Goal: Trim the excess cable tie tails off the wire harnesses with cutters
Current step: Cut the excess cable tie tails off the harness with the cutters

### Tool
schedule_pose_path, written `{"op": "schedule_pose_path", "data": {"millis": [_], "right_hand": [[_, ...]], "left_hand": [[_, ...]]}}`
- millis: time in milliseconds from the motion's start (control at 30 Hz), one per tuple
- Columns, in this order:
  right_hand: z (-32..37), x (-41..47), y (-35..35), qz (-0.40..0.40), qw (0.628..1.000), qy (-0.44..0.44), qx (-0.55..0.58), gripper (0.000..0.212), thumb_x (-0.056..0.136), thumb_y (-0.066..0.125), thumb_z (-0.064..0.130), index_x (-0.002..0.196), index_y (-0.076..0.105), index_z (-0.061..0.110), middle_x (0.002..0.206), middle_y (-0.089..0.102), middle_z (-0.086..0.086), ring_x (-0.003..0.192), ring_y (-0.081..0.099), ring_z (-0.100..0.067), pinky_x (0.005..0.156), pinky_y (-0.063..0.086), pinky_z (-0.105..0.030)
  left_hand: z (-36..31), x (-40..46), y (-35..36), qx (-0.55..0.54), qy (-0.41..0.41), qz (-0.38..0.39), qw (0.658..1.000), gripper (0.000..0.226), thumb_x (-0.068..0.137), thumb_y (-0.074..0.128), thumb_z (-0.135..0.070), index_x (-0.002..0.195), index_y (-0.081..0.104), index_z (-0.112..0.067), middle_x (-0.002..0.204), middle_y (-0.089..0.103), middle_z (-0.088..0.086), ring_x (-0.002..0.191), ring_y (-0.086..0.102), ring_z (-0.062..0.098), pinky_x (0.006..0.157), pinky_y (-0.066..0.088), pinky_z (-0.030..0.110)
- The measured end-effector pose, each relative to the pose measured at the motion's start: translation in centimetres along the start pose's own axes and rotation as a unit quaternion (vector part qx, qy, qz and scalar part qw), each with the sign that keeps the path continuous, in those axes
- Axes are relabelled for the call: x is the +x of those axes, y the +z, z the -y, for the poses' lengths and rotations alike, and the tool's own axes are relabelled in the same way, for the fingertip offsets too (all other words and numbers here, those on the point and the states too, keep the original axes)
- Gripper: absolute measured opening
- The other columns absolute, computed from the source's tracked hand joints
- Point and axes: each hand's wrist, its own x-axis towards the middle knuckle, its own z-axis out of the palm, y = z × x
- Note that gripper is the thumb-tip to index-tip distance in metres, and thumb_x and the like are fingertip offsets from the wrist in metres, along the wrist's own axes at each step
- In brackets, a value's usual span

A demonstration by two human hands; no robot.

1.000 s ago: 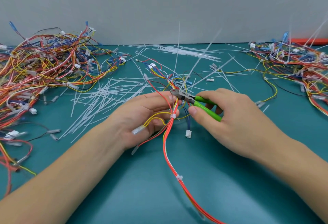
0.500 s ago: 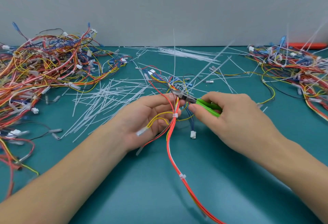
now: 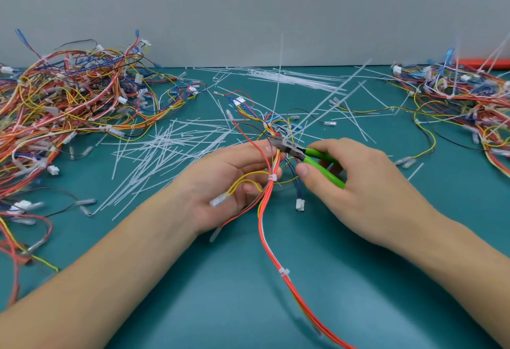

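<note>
Little had shifted since a second before: both hands stayed at the harness [image 3: 269,210], the cutters [image 3: 292,147] nudged closer in. Her left hand [image 3: 229,183] gripped the bundle; her right hand [image 3: 350,183] squeezed the green handles. A tie tail [image 3: 278,80] stood upright above the cutter nose, right hand nearer. No containers showed; cut tails [image 3: 165,155] lay left of the harness.

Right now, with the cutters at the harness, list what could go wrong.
1. The green-handled cutters have their tip among the held harness's red and yellow wires; they might nick one.
2. The left hand has fingertips beside the blades.
3. The long upright white tie tail may fly off when cut.
</note>
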Motion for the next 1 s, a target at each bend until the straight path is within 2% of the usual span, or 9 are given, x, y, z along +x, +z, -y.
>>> {"op": "schedule_pose_path", "data": {"millis": [67,167,267,333,433,600,767,900,1000], "right_hand": [[0.1,0.0,-0.1,0.003,1.000,-0.001,-0.003,0.053,0.084,0.036,0.077,0.112,0.062,0.040,0.098,0.061,0.017,0.093,0.054,-0.001,0.085,0.049,-0.036],[0.3,-0.1,-0.1,0.007,1.000,0.002,-0.016,0.053,0.085,0.034,0.078,0.106,0.062,0.039,0.091,0.061,0.014,0.087,0.055,-0.005,0.080,0.049,-0.038],[0.2,0.0,-0.4,0.008,0.999,0.030,-0.023,0.057,0.082,0.031,0.083,0.093,0.062,0.037,0.071,0.060,0.009,0.065,0.054,-0.008,0.061,0.046,-0.036],[0.1,0.2,-0.7,0.019,0.998,0.043,-0.052,0.062,0.080,0.027,0.086,0.090,0.062,0.036,0.071,0.059,0.016,0.058,0.052,-0.010,0.053,0.040,-0.034],[0.2,0.1,-0.8,0.019,0.997,0.047,-0.059,0.066,0.079,0.027,0.087,0.090,0.062,0.032,0.068,0.058,0.014,0.058,0.052,-0.014,0.052,0.037,-0.034],[0.5,-0.1,-0.5,0.000,0.997,0.042,-0.071,0.059,0.080,0.031,0.085,0.092,0.063,0.037,0.062,0.059,0.009,0.060,0.055,-0.007,0.053,0.039,-0.031],[0.5,-0.1,-0.1,-0.021,0.998,0.020,-0.054,0.050,0.086,0.040,0.078,0.093,0.061,0.033,0.075,0.060,0.010,0.074,0.056,-0.011,0.068,0.048,-0.038],[0.6,0.1,-0.1,-0.001,0.999,0.012,-0.043,0.045,0.088,0.047,0.070,0.115,0.061,0.037,0.094,0.056,0.011,0.095,0.053,-0.017,0.089,0.047,-0.042],[0.7,0.0,-0.2,0.005,0.999,0.009,-0.041,0.051,0.089,0.046,0.069,0.125,0.060,0.036,0.102,0.057,0.010,0.104,0.053,-0.018,0.096,0.046,-0.044]], "left_hand": [[0.4,0.5,-0.8,0.019,0.006,0.001,1.000,0.023,0.099,0.055,-0.002,0.120,0.064,-0.001,0.103,0.068,0.006,0.076,0.068,0.008,0.054,0.052,0.015],[0.7,0.9,-1.4,0.033,0.013,0.011,0.999,0.028,0.094,0.063,-0.007,0.121,0.067,-0.002,0.108,0.068,0.007,0.082,0.069,0.009,0.056,0.053,0.015],[0.9,1.1,-1.5,0.020,0.011,0.021,1.000,0.027,0.094,0.064,-0.009,0.120,0.068,-0.003,0.111,0.068,0.009,0.083,0.069,0.010,0.057,0.053,0.016],[0.9,1.0,-1.4,0.026,0.013,0.027,0.999,0.024,0.095,0.064,-0.009,0.117,0.071,-0.005,0.113,0.068,0.008,0.086,0.069,0.009,0.059,0.053,0.016],[0.8,0.7,-1.0,0.051,0.014,0.021,0.998,0.024,0.094,0.064,-0.008,0.117,0.070,-0.002,0.118,0.067,0.009,0.090,0.068,0.008,0.060,0.052,0.014],[0.2,-0.4,0.1,0.039,0.017,0.003,0.999,0.021,0.097,0.061,0.000,0.103,0.076,-0.012,0.113,0.069,0.007,0.084,0.067,0.006,0.056,0.050,0.013],[-1.0,-1.4,2.5,-0.067,-0.032,-0.018,0.997,0.012,0.075,0.074,-0.020,0.080,0.082,-0.013,0.086,0.072,0.007,0.057,0.060,0.008,0.039,0.038,0.013],[-1.2,-1.6,3.3,-0.083,-0.016,-0.055,0.995,0.024,0.077,0.069,-0.016,0.099,0.074,-0.007,0.090,0.075,0.006,0.055,0.060,0.008,0.038,0.031,0.013],[-1.3,-1.7,3.4,-0.069,-0.009,-0.062,0.996,0.020,0.076,0.070,-0.014,0.093,0.078,-0.009,0.091,0.075,0.006,0.058,0.061,0.010,0.038,0.031,0.013]]}}
